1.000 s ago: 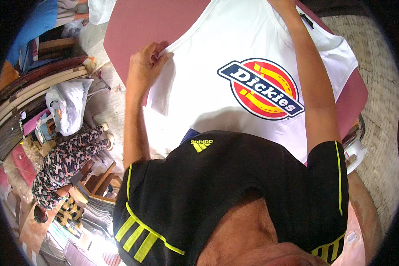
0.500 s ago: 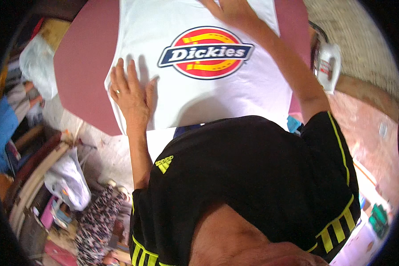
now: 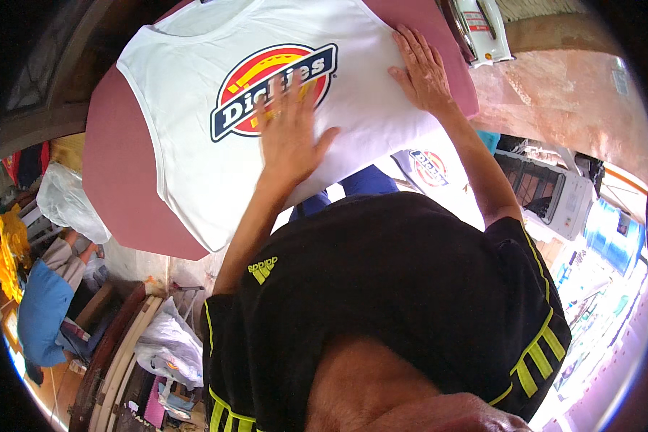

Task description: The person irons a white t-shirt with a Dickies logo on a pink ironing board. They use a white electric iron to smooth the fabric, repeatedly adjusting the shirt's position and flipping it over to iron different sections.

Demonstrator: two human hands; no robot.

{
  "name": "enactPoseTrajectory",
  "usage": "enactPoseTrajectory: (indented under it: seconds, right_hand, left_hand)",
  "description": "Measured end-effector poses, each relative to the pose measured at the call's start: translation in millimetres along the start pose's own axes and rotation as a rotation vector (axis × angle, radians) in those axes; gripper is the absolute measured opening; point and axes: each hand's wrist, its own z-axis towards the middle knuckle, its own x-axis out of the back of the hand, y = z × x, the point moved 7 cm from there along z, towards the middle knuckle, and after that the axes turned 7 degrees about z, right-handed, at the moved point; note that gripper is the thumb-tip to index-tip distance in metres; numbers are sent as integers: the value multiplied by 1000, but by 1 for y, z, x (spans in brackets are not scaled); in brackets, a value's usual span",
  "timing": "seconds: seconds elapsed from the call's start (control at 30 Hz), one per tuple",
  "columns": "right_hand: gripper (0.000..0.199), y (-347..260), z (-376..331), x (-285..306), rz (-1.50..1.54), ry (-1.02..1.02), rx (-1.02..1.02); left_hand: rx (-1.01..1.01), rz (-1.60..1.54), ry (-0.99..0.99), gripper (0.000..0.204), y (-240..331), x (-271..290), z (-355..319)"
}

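Observation:
A white sleeveless shirt (image 3: 187,108) lies spread over a maroon padded board (image 3: 122,165). On its front is a round red and yellow printed emblem with a dark blue slanted band (image 3: 230,115). My left hand (image 3: 288,137) is over the lower part of the emblem, fingers spread and slightly blurred. Flat near the shirt's right edge rests my right hand (image 3: 425,75), its fingers stretched out. Neither hand grips anything. The far end of the shirt runs past the top of the view.
What looks like a white iron (image 3: 482,32) stands at the board's far right corner. A second printed emblem (image 3: 428,167) shows on cloth below the board. Clear plastic bags (image 3: 68,201) hang at the left, near a person in blue (image 3: 45,317). A white-framed appliance (image 3: 554,194) sits at right.
My left hand has moved from the shirt's left edge onto the emblem. My right hand has drawn back from the far end to the right side. The view has turned rightward.

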Motion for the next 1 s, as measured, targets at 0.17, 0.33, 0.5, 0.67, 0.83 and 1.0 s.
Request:
enactPoseTrajectory:
  seconds: [0.17,0.33,0.5,0.67,0.83,1.0]
  right_hand:
    - [47,17,20,49,245,-51,-83]
    - [48,109,8,117,-354,476,-61]
    - [47,298,-6,76,-380,135,-494]
    - [37,261,45,78,696,11,-635]
    - [32,250,45,95,846,-68,-631]
    - [24,162,9,136,996,-154,-684]
  left_hand:
    - [-287,-80,0,80,86,-49,51]
    - [-406,34,-125,80,149,-72,65]
    - [-571,-43,-187,74,203,-85,54]
    - [-271,-172,58,67,160,-49,42]
    - [212,122,248,72,62,-17,-4]
    - [328,238,274,75,1,-1,-32]
